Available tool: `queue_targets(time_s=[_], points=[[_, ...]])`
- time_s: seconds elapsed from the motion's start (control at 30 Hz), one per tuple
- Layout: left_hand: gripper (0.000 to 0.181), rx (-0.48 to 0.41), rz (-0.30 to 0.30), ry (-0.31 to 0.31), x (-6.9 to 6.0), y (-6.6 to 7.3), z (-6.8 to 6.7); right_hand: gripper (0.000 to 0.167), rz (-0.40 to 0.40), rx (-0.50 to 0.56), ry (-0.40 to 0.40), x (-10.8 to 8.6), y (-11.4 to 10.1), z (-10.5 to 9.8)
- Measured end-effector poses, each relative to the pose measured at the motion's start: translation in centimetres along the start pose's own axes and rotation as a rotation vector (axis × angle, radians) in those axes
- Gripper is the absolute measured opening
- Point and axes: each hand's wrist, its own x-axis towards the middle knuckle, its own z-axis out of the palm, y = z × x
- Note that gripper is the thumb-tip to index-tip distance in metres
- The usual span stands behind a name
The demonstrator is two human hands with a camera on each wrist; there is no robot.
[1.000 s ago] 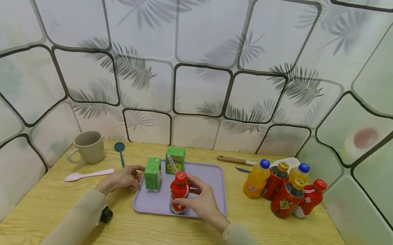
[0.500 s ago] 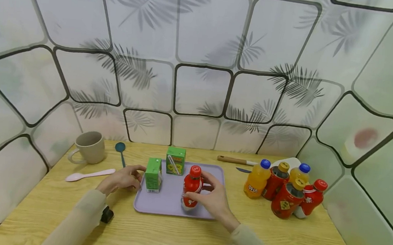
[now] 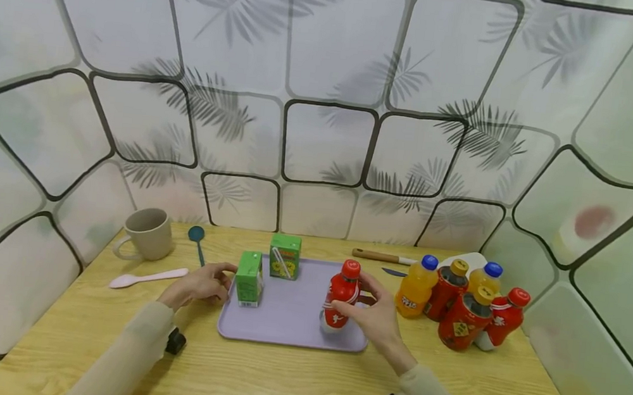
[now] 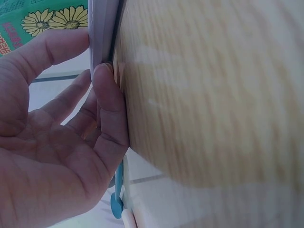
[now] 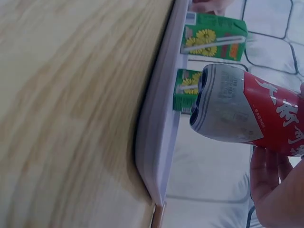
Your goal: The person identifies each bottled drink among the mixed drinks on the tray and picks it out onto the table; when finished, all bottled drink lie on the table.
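Observation:
My right hand (image 3: 376,314) grips a red plastic drink bottle (image 3: 341,295) with a red cap over the right part of the lilac tray (image 3: 286,331). Its pale base (image 5: 223,104) is raised off the tray in the right wrist view, and the bottle leans slightly. At the tray's left edge my left hand (image 3: 207,285) holds the rim, its thumb and fingertips against it in the left wrist view. Beside those fingers a green drink carton (image 3: 249,279) stands on the tray. A second green carton (image 3: 285,257) with a white straw stands at the tray's back.
On the right stand several bottles, including an orange one (image 3: 418,287) and a dark red one (image 3: 465,320). A wooden-handled knife (image 3: 382,256) lies behind. To the left are a grey mug (image 3: 148,235), a pink spoon (image 3: 148,277) and a teal spoon (image 3: 197,237).
My right hand has carried the red bottle rightwards, from the tray's middle front to its right side. My left hand has stayed at the tray's left edge.

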Motion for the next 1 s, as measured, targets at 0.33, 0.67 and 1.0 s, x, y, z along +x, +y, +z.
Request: queue_targets(time_s=[0.33, 0.67, 1.0], points=[[0.074, -0.009, 0.004, 0.010, 0.1, -0.7, 0.2, 0.073, 0.024, 0.001, 0.056, -0.5, -0.1, -2.9], [0.076, -0.004, 0.002, 0.012, 0.0, -0.2, 0.1, 0.072, 0.027, -0.072, 0.119, -0.7, 0.1, -4.5], [0.075, -0.008, -0.003, 0.005, 0.0, 0.0, 0.0, 0.067, -0.017, -0.138, 0.165, -1.2, 0.8, -6.1]])
